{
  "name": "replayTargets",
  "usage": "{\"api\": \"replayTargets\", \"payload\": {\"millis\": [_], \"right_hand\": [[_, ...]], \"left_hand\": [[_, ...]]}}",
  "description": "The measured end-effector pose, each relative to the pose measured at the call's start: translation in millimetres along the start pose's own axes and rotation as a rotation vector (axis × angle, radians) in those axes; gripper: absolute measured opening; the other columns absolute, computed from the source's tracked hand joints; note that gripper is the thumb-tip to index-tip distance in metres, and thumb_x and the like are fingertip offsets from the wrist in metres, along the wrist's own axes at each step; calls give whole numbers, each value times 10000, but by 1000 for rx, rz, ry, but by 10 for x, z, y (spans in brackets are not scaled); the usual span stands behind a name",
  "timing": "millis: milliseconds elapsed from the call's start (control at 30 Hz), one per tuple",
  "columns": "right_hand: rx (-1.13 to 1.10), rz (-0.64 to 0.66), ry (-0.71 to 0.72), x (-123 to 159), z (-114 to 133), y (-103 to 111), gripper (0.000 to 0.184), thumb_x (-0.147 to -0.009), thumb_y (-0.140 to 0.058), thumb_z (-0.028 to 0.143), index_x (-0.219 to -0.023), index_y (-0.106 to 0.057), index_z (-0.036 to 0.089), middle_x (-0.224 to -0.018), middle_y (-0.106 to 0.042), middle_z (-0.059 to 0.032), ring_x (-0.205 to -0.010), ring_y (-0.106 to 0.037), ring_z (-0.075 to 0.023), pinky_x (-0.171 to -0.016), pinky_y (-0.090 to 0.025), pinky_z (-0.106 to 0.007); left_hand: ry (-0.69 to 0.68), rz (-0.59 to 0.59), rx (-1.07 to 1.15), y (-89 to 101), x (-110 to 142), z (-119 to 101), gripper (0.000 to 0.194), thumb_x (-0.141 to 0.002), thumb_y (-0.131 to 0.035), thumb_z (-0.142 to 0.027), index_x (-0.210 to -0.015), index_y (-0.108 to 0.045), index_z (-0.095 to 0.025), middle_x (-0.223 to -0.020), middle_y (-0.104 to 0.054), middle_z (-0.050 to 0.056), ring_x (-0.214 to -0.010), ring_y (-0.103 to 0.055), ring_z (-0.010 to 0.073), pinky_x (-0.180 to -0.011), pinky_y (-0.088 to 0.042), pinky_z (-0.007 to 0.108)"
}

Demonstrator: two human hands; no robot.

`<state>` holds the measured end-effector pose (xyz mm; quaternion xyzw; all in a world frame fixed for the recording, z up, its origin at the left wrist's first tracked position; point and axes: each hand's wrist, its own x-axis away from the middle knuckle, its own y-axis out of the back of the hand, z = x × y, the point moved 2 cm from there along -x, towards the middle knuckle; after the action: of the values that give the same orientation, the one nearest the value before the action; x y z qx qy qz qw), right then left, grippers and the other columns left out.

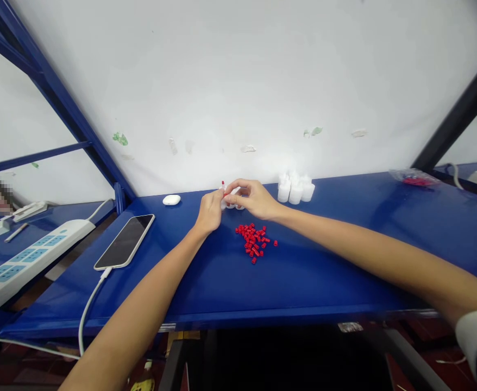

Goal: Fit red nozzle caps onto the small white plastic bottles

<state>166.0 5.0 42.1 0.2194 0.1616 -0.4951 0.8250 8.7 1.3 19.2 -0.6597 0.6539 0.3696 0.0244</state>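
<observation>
two bare hands are meeting just beyond the red pile (pixel 252 239), which is serving here as the landmark. the right hand (pixel 257 200) is curving inward from the pile's far side, its thumb and forefinger drawn narrow and pinching a small red piece (pixel 225 194), probably because so slight a thing is needing fingertip control. the left hand (pixel 209 210) is coming in beyond and left of the pile, its fingers bent close to that piece, perhaps for steadying; what they are gripping, one cannot tell. a slim red tip (pixel 223 182) is standing upright above the meeting fingers, and some white pieces are showing partly hidden beneath the right hand. the white containers (pixel 295 190) are standing clustered beyond and right of the pile, seemingly grouped for reach without crowding the hands. the loose red pieces are lying nearer the person, likely for easy picking. far left of the pile, a phone (pixel 126 241) is resting on the blue tabletop (pixel 222 288).
</observation>
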Motion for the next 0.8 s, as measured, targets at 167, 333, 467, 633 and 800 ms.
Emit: {"api": "replayTargets", "payload": {"millis": [167, 333, 467, 633, 800], "right_hand": [[-61, 47, -7, 18, -48, -16, 236, -796, -738, 388, -878, -668, 178, -692, -693, 1, -631, -619, -124, -594, -466, -255], [-226, 11, -81, 32, -128, -40, 264, -772, -760, 411, -894, -671, 195, -681, -688, 16, -661, -658, -135, -587, -442, -247], [-215, 15, -86, 38, -140, -59, 254, -758, -767, 388, -897, -683, 193, -687, -695, 14, -650, -657, -134, -598, -445, -252], [-66, -10, -101, 54, -113, -75, 182, -784, -701, 332, -866, -659, 176, -680, -677, 3, -637, -649, -145, -596, -458, -260], [247, -113, 142, 116, -16, -46, 124, -795, -650, 238, -892, -635, 163, -1175, -670, -89, -647, -623, -93, -658, -504, -268]], "left_hand": [[68, 55, 124, -18, 15, 4, 608, -978, -291, -551, -615, -582, -159, -506, -563, 20, -474, -523, 131, -501, -385, 258], [48, 96, 179, -38, 27, -31, 660, -972, -287, -601, -558, -556, -163, -472, -544, 27, -442, -495, 117, -485, -382, 254], [18, 123, 253, -61, 36, -23, 597, -954, -347, -571, -564, -544, -164, -487, -537, 28, -468, -493, 121, -501, -381, 264], [95, 142, 340, -90, 32, 29, 429, -860, -444, -487, -586, -540, -171, -493, -527, 21, -442, -464, 122, -472, -369, 273], [72, 50, 417, -42, -10, 32, 344, -789, -430, -414, -538, -501, -189, -450, -457, -1, -407, -418, 113, -444, -343, 266]]}}
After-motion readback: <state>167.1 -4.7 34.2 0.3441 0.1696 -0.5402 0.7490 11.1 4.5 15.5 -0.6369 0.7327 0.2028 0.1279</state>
